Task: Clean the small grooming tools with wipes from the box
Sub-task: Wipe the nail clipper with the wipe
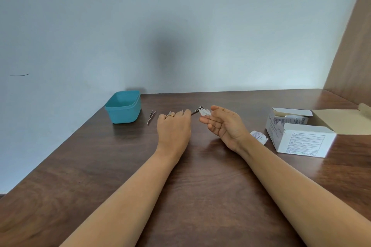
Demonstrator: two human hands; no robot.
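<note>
Above the bench (200, 186), the left hand (173, 126) is pinching the clipper (197, 110) by its tail while the right hand (224, 124) is pinching a wipe (205, 113) onto its head, likely best rubbing both faces firmly, tweezers (151, 116) lying near the tub (122, 113).

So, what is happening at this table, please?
A person is cleaning grooming tools. The left hand holds a nail clipper by one end, and the right hand pinches a small white wipe at its other end. Tweezers lie untouched on the table beside a teal tub. The open box of wipes stands to the right, with a torn wrapper next to it.
</note>
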